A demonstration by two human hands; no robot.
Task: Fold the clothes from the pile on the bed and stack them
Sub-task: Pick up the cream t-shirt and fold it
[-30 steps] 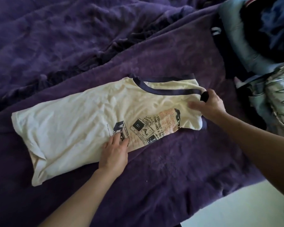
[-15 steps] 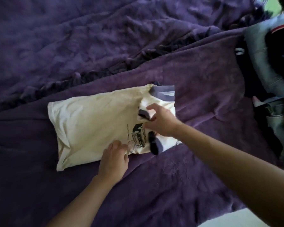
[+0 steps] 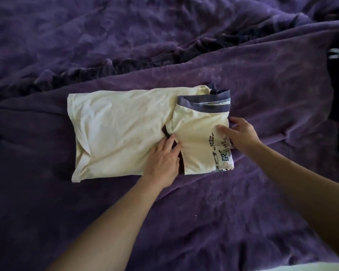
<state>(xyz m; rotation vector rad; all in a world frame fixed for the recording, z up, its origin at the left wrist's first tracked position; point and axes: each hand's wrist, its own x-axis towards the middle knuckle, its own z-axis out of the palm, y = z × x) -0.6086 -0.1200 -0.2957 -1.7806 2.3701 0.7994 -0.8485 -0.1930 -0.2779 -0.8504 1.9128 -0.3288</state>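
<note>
Now the collar end, outstretched a second ago, is folded onto the T-shirt (image 3: 121, 124).
It is pressed flat on the purple blanket (image 3: 204, 222) by the left hand (image 3: 162, 159) and right hand (image 3: 241, 133), fingers straight; another fold seems needed.

Left hand (image 3: 162, 159), centre of frame: palm down, fingers straight, slightly spread, pointing up-frame. Right hand (image 3: 241, 135), right of centre: palm down, fingers reaching left; tips blurred, probably flat. Bare forearms enter from the bottom edge and lower right.
</note>
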